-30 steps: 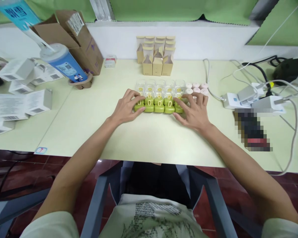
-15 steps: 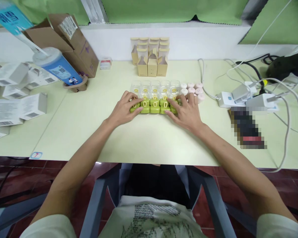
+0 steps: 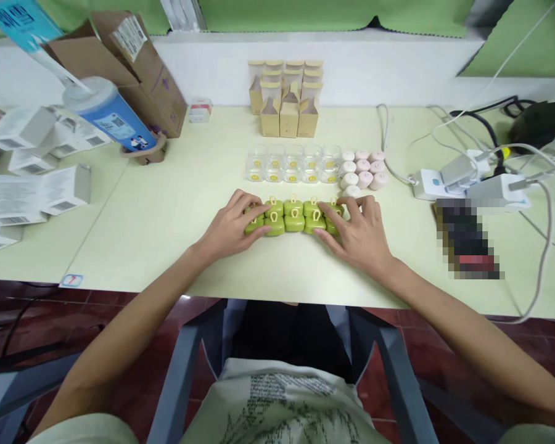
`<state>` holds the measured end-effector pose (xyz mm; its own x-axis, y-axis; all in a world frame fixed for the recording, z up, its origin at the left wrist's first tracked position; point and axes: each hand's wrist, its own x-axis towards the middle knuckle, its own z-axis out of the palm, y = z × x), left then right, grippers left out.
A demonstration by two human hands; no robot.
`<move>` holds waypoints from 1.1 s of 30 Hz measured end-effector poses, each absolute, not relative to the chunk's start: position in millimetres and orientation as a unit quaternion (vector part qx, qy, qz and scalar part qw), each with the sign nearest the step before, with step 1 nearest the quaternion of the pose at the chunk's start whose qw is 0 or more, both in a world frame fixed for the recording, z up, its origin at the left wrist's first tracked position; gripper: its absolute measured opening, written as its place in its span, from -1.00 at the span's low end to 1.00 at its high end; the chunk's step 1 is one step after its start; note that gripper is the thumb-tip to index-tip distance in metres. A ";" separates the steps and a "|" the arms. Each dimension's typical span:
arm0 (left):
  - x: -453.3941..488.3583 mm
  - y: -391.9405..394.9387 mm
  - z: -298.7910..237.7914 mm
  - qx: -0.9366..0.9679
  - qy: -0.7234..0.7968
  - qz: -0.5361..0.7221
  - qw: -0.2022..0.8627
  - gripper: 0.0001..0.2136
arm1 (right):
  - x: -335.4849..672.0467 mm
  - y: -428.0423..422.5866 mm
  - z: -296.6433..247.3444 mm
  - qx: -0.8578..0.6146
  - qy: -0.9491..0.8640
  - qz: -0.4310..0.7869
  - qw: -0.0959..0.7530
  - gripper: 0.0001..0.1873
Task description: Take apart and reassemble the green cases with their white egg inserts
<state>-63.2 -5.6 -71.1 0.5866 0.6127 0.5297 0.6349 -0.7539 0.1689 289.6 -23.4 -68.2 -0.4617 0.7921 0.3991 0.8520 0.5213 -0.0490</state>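
Observation:
Two rows of small glossy green cases [image 3: 295, 221] with cream loops on top lie pressed together on the table. At their left end my left hand [image 3: 229, 227] grips the rows, thumb in front and fingers over the far side. My right hand [image 3: 358, 231] holds the right end in the same way and hides part of the last cases. Behind them stand clear plastic boxes [image 3: 293, 165] with yellow marks, in two rows. Several white and pale pink rounded pieces [image 3: 363, 166] sit to the right of the clear boxes, the nearest one beyond my right fingers.
Open tan cartons [image 3: 289, 118] stand against the wall. White boxes [image 3: 13, 198], a blue bottle [image 3: 120, 123] and a brown cardboard box [image 3: 160, 92] are on the left. Power adapters [image 3: 494, 191], cables and a blurred-out object [image 3: 467, 240] lie to the right.
Both hands have drawn the green cases toward me, away from the clear boxes. A gap now shows between them. The head view has shifted slightly.

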 end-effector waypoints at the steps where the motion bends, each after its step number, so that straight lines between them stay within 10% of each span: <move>1: -62.6 -11.6 -70.9 -0.890 -0.345 -0.296 0.020 -0.59 | 290.4 -29.4 -67.4 -0.482 -0.852 -0.075 0.189 -0.32; 19: -82.8 -19.9 -48.5 -0.850 -0.414 -0.314 -0.083 -0.72 | 318.5 -48.0 -54.9 -0.452 -0.854 -0.027 0.256 -0.39; 27: -51.2 -14.5 -47.5 -0.895 -0.355 -0.213 -0.168 -0.06 | 291.4 -14.5 -60.4 -0.349 -0.912 -0.015 0.213 -0.11; 33: -38.2 -17.3 -45.4 -0.895 -0.362 -0.176 -0.193 -0.14 | 282.2 -13.8 -61.7 -0.328 -0.929 0.000 0.171 -0.10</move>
